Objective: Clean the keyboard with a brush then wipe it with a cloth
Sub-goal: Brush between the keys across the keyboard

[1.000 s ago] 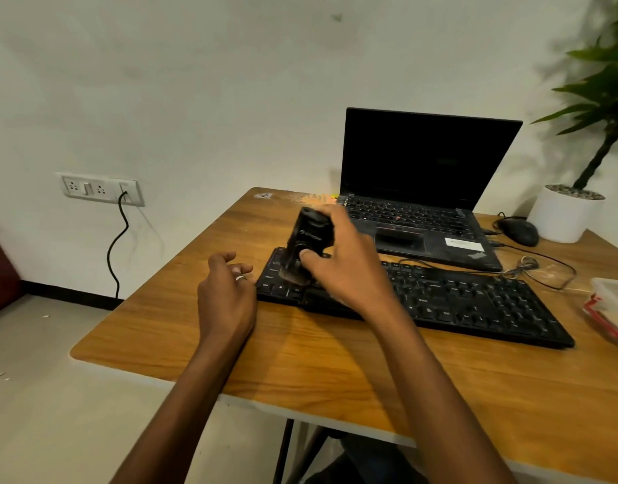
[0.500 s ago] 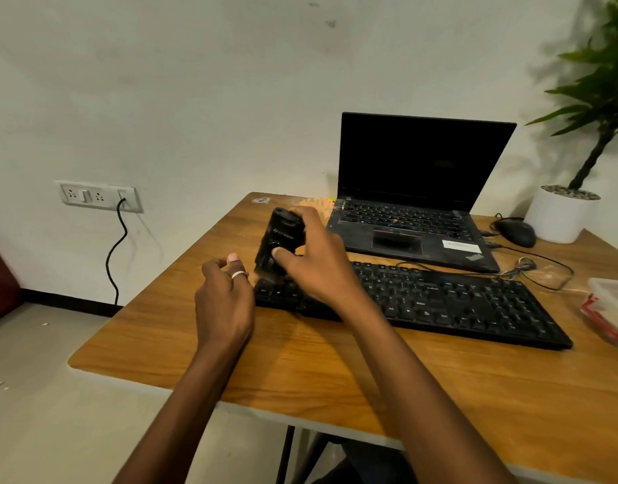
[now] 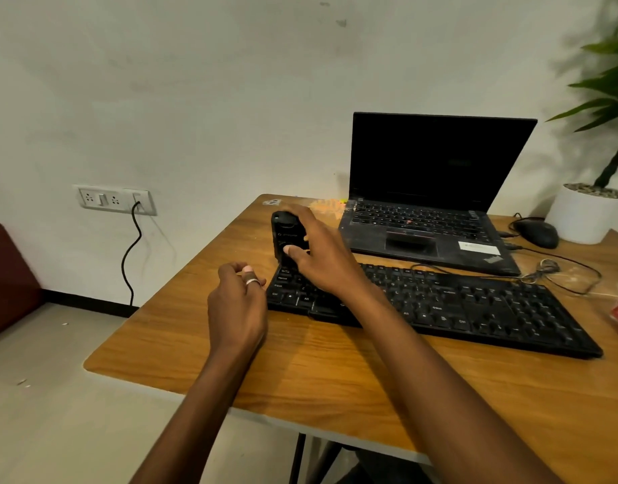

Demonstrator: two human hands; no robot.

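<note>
Item: black flat plastic keyboard [image 3: 475,309] on a light wooden desk [image 3: 300,379], with two hands at its left end.
Detail: left hand [image 3: 237,305], ring on one finger, fingers loosely curled and holding nothing, just beside the keyboard's left end; black handheld brush [image 3: 286,239], upright at the keyboard's far left corner; right hand [image 3: 321,260], fingers wrapped round the brush, thumb pressed on its front; open black laptop [image 3: 433,204] at the desk's far edge; black mouse [image 3: 536,232] near the far right corner.
</note>
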